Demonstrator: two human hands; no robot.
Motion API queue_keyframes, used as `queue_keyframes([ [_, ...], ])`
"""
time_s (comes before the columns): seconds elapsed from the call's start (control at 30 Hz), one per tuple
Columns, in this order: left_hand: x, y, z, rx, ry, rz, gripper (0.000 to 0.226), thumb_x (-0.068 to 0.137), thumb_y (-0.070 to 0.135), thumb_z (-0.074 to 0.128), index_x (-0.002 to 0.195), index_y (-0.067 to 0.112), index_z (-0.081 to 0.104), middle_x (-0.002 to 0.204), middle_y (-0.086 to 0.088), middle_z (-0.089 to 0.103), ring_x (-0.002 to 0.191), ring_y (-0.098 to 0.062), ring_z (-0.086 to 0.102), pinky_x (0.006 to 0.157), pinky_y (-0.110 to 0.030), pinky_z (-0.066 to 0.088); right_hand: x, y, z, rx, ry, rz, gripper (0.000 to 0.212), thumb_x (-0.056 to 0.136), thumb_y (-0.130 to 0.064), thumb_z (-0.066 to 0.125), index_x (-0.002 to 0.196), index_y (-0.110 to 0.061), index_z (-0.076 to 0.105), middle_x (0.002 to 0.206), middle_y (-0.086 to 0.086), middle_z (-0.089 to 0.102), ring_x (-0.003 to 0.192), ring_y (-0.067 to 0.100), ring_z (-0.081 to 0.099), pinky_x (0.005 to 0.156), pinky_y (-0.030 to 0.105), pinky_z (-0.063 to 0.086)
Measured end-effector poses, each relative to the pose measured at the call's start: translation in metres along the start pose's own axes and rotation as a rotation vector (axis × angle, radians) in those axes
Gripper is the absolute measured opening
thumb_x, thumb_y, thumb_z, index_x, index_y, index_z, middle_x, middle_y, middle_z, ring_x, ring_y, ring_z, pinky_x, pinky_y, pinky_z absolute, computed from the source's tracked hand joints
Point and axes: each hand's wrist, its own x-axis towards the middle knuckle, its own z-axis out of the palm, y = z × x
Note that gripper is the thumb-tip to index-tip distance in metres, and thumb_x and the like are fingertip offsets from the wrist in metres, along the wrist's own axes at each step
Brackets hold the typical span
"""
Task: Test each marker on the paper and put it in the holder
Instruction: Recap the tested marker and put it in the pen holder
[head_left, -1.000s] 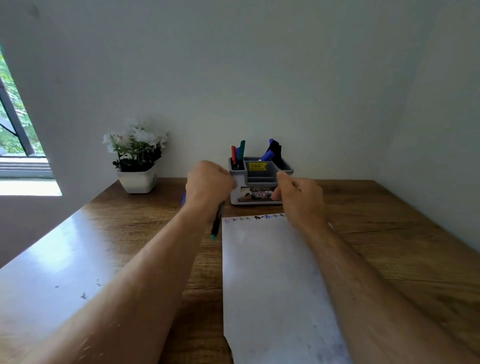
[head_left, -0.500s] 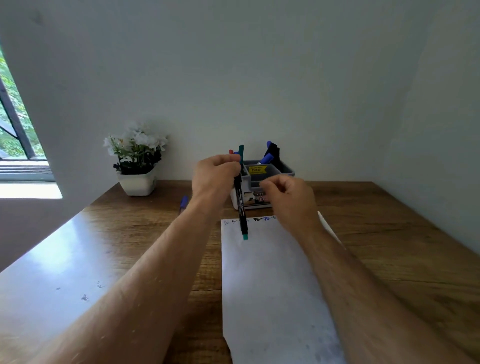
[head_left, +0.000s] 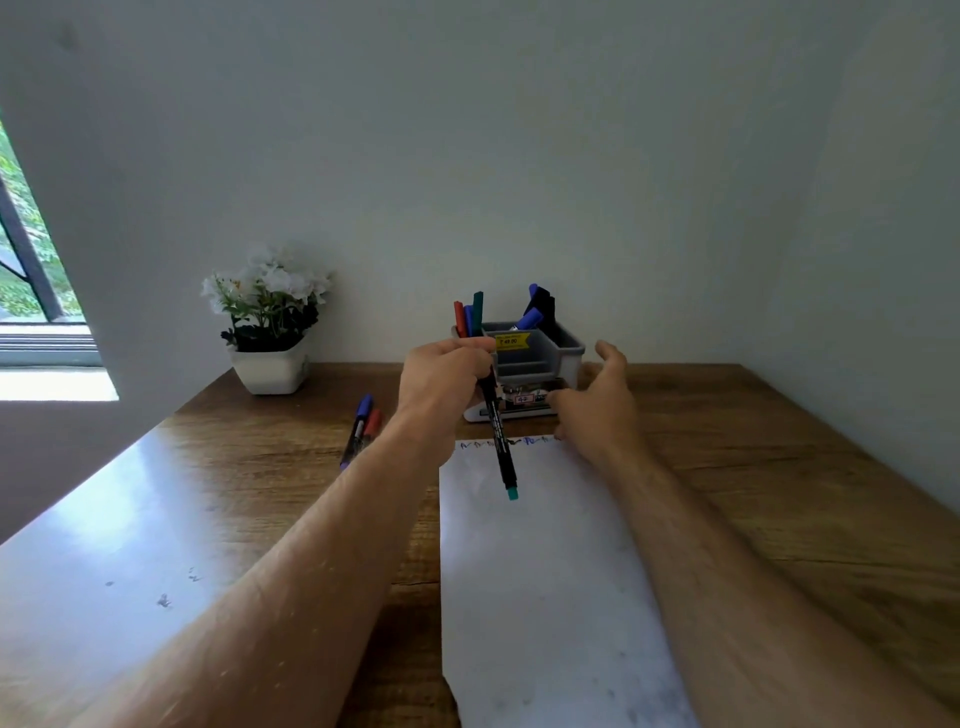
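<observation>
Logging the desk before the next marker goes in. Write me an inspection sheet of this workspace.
Surface: wooden desk, glare on its left part, a few small dark marks there.
Job's things: white paper with small scribbles along its far edge; grey holder with several markers standing in it; black marker with teal end held above the paper; two markers, blue-capped and red-capped, lying on the desk left of the paper.
Clutter: potted white flowers at the back left.
Hands: left hand grips the black marker; right hand open beside the holder, holding nothing.
Cables: nothing seen.
Surroundings: plain wall behind, window at far left.
</observation>
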Motion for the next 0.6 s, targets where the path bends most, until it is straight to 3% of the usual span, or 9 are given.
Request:
queue_keyframes([
  [0.03, 0.0, -0.001, 0.001, -0.011, -0.005, 0.004, 0.025, 0.087, -0.004, 0.056, 0.097, 0.011, 0.074, 0.102, -0.011, 0.073, 0.09, -0.024, 0.074, 0.077, -0.036, 0.061, 0.001, 0.0, 0.001, 0.022, -0.004, -0.014, 0.086, 0.085, 0.007, 0.063, 0.152, -0.024, 0.018, 0.144, 0.012, 0.046, 0.097, 0.015, 0.062, 0.059, 0.02, 0.057],
  [0.1, 0.0, -0.002, 0.002, -0.023, -0.01, 0.015, 0.025, 0.087, -0.003, 0.057, 0.097, 0.012, 0.074, 0.1, -0.01, 0.074, 0.084, -0.021, 0.075, 0.069, -0.03, 0.061, 0.002, 0.001, 0.002, 0.03, -0.001, -0.03, 0.084, 0.084, 0.008, 0.063, 0.15, -0.022, 0.021, 0.141, 0.01, 0.048, 0.087, 0.01, 0.06, 0.047, 0.012, 0.05],
  [0.2, 0.001, -0.005, 0.002, -0.031, -0.017, 0.019, 0.024, 0.086, -0.002, 0.058, 0.094, 0.014, 0.075, 0.099, -0.008, 0.074, 0.084, -0.02, 0.075, 0.071, -0.034, 0.062, 0.006, 0.003, 0.003, 0.062, 0.001, 0.001, 0.081, 0.084, 0.008, 0.062, 0.148, -0.022, 0.022, 0.133, 0.009, 0.052, 0.095, 0.023, 0.065, 0.047, 0.017, 0.048],
  [0.33, 0.003, -0.006, 0.002, -0.062, -0.027, 0.012, 0.024, 0.086, -0.004, 0.059, 0.094, 0.013, 0.075, 0.098, -0.008, 0.075, 0.084, -0.021, 0.075, 0.074, -0.034, 0.062, 0.009, 0.005, -0.001, 0.076, 0.039, -0.003, 0.072, 0.085, 0.004, 0.063, 0.143, -0.02, 0.028, 0.11, 0.001, 0.06, 0.083, 0.019, 0.065, 0.045, 0.017, 0.044],
  [0.47, 0.003, -0.007, 0.002, -0.083, -0.031, 0.02, 0.026, 0.085, -0.006, 0.058, 0.097, 0.011, 0.074, 0.099, -0.008, 0.074, 0.084, -0.021, 0.075, 0.075, -0.035, 0.062, 0.005, 0.002, -0.003, 0.055, 0.062, -0.026, 0.069, 0.084, 0.005, 0.063, 0.141, -0.018, 0.031, 0.11, 0.003, 0.057, 0.09, 0.025, 0.065, 0.052, 0.023, 0.048],
  [0.53, 0.002, -0.007, 0.001, -0.109, -0.039, 0.02, 0.025, 0.085, -0.007, 0.058, 0.097, 0.009, 0.073, 0.1, -0.01, 0.074, 0.084, -0.021, 0.075, 0.072, -0.032, 0.061, 0.001, -0.006, -0.004, 0.05, 0.15, -0.099, 0.059, 0.083, 0.004, 0.062, 0.134, -0.015, 0.04, 0.103, 0.005, 0.056, 0.089, 0.022, 0.062, 0.057, 0.026, 0.051],
  [0.6, 0.001, -0.005, 0.001, -0.183, -0.058, 0.014, 0.026, 0.086, -0.009, 0.056, 0.098, 0.006, 0.072, 0.101, -0.012, 0.073, 0.085, -0.023, 0.075, 0.069, -0.03, 0.06, -0.003, -0.017, -0.006, 0.034, 0.215, -0.177, 0.039, 0.086, -0.003, 0.061, 0.121, -0.015, 0.052, 0.088, -0.001, 0.057, 0.074, 0.013, 0.06, 0.051, 0.021, 0.046],
])
